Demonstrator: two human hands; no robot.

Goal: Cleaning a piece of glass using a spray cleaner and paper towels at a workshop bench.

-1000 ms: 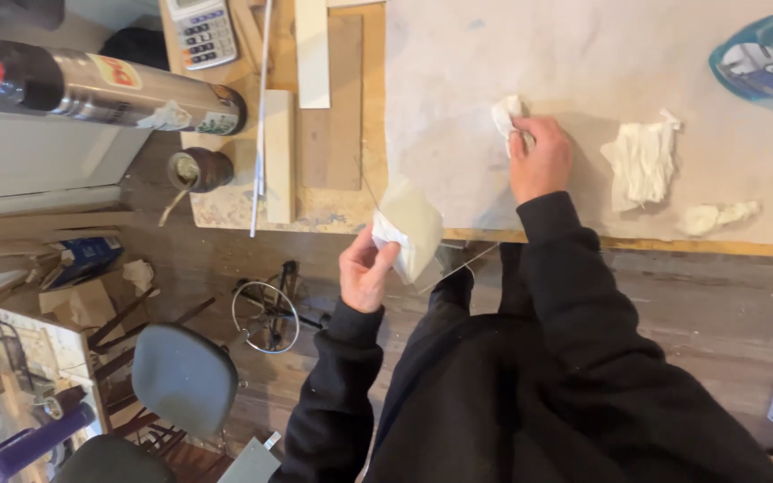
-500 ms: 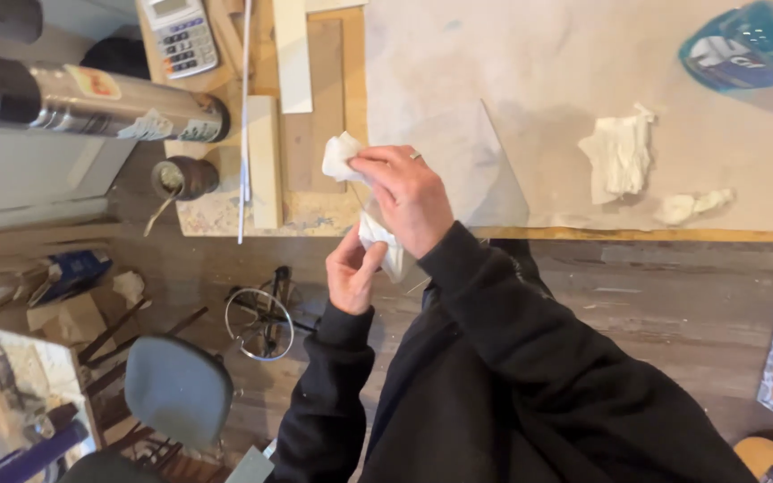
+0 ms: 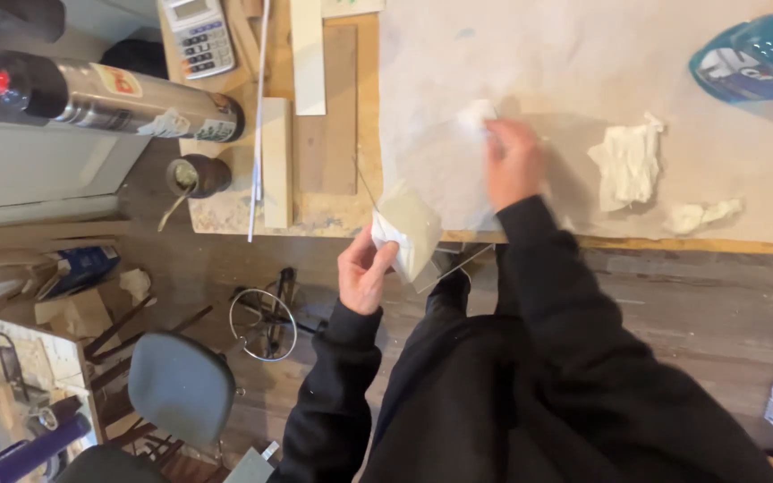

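In the middle of the frame the left hand (image 3: 364, 268) grips a pale square block (image 3: 411, 230) together with a small white cloth (image 3: 385, 234), just at the lower edge of the surface (image 3: 530, 54); a clear sheet (image 3: 458, 261) seems to stick out under the block, but the view is not sharp there. Above and to the right, the right hand (image 3: 512, 161) is blurred and lies on the light sheet that covers the surface, with its fingers closed on a small white wad (image 3: 476, 114) pressed against the sheet. To the right of this hand lies a crumpled white tissue (image 3: 628, 163), and a smaller crumpled piece (image 3: 701, 215) lies near the surface's lower edge. In the upper right corner there is a blue plastic package (image 3: 749, 58). At the upper left of the frame lies a metal spray can (image 3: 127, 98) with a red nozzle, a calculator (image 3: 197, 34) above it, and a small dark jar (image 3: 197, 175) below it. Wooden strips (image 3: 308, 58) lie in the upper middle. On the floor in the lower left stands a grey chair (image 3: 181, 389).
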